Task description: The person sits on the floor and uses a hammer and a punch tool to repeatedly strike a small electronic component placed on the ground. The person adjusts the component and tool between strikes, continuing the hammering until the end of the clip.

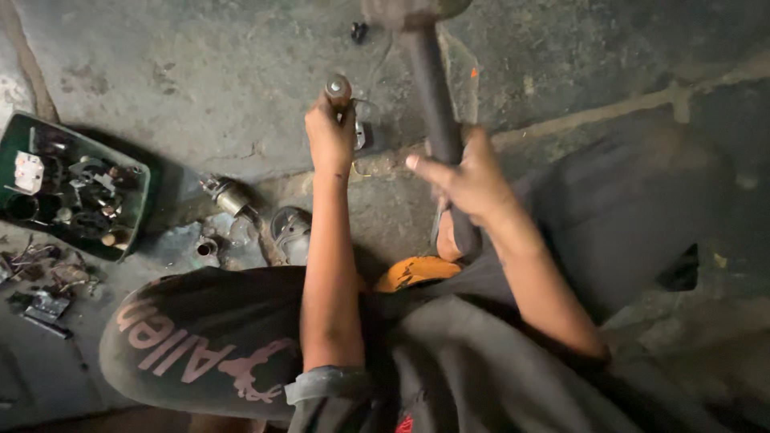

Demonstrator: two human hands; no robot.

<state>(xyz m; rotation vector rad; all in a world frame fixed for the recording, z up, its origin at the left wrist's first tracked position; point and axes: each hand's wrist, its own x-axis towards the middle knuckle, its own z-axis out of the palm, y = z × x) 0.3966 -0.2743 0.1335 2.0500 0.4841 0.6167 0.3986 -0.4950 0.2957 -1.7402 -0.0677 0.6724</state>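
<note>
Your left hand [329, 132] is clenched around a short metal punch [338, 88], standing it upright on the concrete floor [200, 72]. Your right hand [469, 180] grips the dark handle of a hammer [433, 104], forefinger stretched out, its head raised just beyond the punch. A green tray [143, 200] of parts sits well left.

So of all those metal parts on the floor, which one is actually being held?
The upright rod-like part, gripped in the left hand. The cylindrical part and round part lie loose; others sit in the green tray.
</note>
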